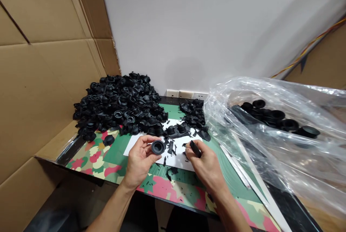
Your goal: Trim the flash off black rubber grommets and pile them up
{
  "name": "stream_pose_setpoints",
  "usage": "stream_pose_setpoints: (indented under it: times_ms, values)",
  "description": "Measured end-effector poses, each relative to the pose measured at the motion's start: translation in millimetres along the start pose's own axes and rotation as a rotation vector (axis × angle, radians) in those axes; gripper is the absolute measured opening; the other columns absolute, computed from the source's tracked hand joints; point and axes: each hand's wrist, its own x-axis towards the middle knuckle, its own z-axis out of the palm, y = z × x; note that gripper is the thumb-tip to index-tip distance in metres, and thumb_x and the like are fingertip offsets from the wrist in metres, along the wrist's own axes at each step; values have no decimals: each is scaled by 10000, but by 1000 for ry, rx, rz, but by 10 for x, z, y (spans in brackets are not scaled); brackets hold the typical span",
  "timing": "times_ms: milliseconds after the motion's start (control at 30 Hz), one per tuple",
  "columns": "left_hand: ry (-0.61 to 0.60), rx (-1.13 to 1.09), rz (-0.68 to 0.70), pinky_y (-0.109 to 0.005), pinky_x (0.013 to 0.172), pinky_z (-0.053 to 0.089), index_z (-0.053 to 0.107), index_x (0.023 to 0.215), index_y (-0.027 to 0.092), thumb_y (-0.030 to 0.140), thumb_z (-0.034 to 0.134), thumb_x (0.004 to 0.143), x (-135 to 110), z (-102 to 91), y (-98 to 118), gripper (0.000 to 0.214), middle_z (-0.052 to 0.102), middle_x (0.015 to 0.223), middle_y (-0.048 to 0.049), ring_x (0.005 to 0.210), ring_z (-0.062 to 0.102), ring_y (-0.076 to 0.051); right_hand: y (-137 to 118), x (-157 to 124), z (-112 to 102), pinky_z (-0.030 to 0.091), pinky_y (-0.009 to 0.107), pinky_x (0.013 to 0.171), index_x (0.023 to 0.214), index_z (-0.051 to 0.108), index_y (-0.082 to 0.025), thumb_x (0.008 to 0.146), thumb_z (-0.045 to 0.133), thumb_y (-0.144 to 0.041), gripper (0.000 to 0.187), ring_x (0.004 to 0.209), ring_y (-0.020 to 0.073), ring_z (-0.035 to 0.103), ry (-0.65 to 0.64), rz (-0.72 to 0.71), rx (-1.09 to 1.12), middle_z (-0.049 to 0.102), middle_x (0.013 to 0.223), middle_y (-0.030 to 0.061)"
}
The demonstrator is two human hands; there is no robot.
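Observation:
My left hand (pixel 140 158) is closed around a round black rubber part (pixel 158 147), held between thumb and fingers above a white sheet (pixel 132 147). My right hand (pixel 207 165) grips a slim black tool (pixel 195 148), its tip pointing up and left toward the rubber part, a short gap between them. Black rubber scraps (pixel 171 148) lie on the sheet between and under the hands.
A big heap of black rubber parts (pixel 121 104) fills the back left of the camouflage-patterned table (pixel 94 158). A smaller pile of trimmings (pixel 195 115) lies at the back middle. A clear plastic bag (pixel 273 131) with more rubber parts stands at right. Cardboard (pixel 40 80) walls the left.

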Motion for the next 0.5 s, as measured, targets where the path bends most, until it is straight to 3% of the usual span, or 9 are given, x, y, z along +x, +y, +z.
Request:
stream_pose_setpoints:
  times_ms: [100,267,500]
  values:
    - [0,-7,-17,-234,720,524,598,932,166,82,770,619,0,2,4,367,692,992,-62,848,677,-171,9,-8,6,425,299,613,775,597,-198,705,473,-338,199,647,205,570,17,-4,41,646,714,38]
    - [15,-12,-25,-246,739,524,594,932,165,74,772,611,11,12,16,378,698,995,-67,874,677,-182,-13,-20,27,439,288,586,822,626,-192,762,463,-352,237,598,191,579,-85,-11,115,649,652,28]
    - [20,-1,-28,-237,755,525,603,932,167,51,749,619,-10,12,30,364,700,1025,-68,901,672,-178,-8,-43,78,421,283,566,823,647,-188,782,472,-371,256,594,189,568,-84,-48,76,654,659,34]
